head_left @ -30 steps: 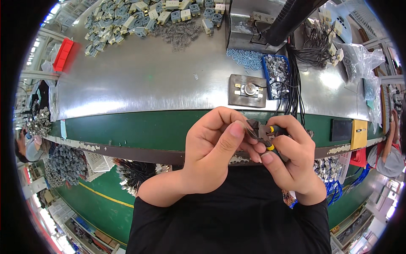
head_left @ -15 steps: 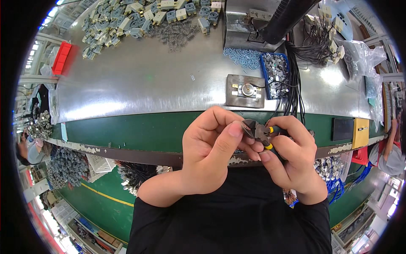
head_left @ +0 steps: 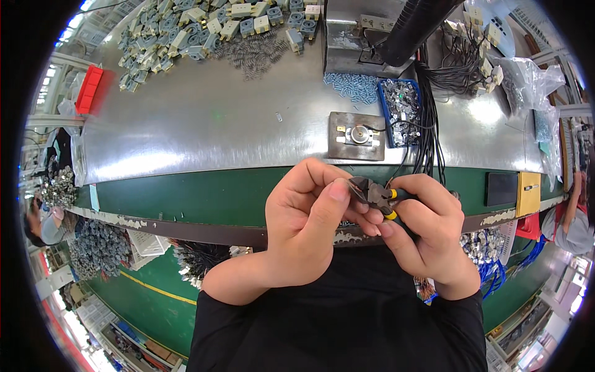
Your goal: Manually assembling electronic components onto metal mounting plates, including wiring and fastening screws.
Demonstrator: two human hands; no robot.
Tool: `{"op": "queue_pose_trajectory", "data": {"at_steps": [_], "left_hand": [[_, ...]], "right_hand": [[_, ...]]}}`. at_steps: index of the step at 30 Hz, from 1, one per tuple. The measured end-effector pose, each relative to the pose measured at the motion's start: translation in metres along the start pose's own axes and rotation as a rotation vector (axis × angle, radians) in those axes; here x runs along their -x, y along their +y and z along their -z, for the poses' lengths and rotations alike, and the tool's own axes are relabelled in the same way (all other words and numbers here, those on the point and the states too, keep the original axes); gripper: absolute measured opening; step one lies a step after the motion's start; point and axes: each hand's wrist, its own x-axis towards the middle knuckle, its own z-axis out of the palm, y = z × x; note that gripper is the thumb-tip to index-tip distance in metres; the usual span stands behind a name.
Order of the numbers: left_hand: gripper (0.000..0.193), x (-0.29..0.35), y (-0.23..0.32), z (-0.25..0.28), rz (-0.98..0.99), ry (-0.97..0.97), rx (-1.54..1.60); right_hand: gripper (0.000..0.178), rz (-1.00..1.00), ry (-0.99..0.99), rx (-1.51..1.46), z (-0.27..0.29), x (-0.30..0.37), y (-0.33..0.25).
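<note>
Diagonal cutting pliers (head_left: pixel 374 193) with black and yellow handles are gripped in my right hand (head_left: pixel 431 226), its fingers wrapped round the handles. The dark jaws point left, right at the fingertips of my left hand (head_left: pixel 313 223). That left hand is closed in a pinch, thumb against index finger, and the tiny piece between them is mostly hidden. Both hands are raised above the green strip at the bench's front edge. Just beyond them, a metal block (head_left: pixel 338 149) bears a round metal part (head_left: pixel 360 134) with a dark wire running off to the right.
A blue tray (head_left: pixel 387 118) of small metal parts stands beside the block, with blue screws (head_left: pixel 353 87) behind it. Springs (head_left: pixel 251 54) and grey-and-cream housings (head_left: pixel 186 37) are heaped at the back left. Black cables (head_left: pixel 429 133) hang over the bench edge; a red bin (head_left: pixel 89 90) sits far left.
The plier jaws have shifted slightly left, closer against the left fingertips. Both hands keep nearly the same pose, and the whole view has moved a little.
</note>
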Motion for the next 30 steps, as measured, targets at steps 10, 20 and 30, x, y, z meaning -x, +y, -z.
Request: {"op": "queue_pose_trajectory", "data": {"at_steps": [10,20,30], "left_hand": [[0.018,-0.0008,0.0017,-0.0013,-0.031,0.002,-0.016],[0.017,0.0001,-0.0039,0.0053,-0.076,-0.002,0.124],[0.017,-0.0014,-0.004,0.0043,-0.08,0.008,0.111]], "right_hand": [[0.028,-0.022,-0.031,-0.007,0.004,-0.0008,-0.002],[0.029,-0.023,-0.038,-0.002,0.0065,-0.0009,-0.0034],[0.029,-0.035,-0.055,-0.024,0.0085,-0.0021,-0.0021]]}}
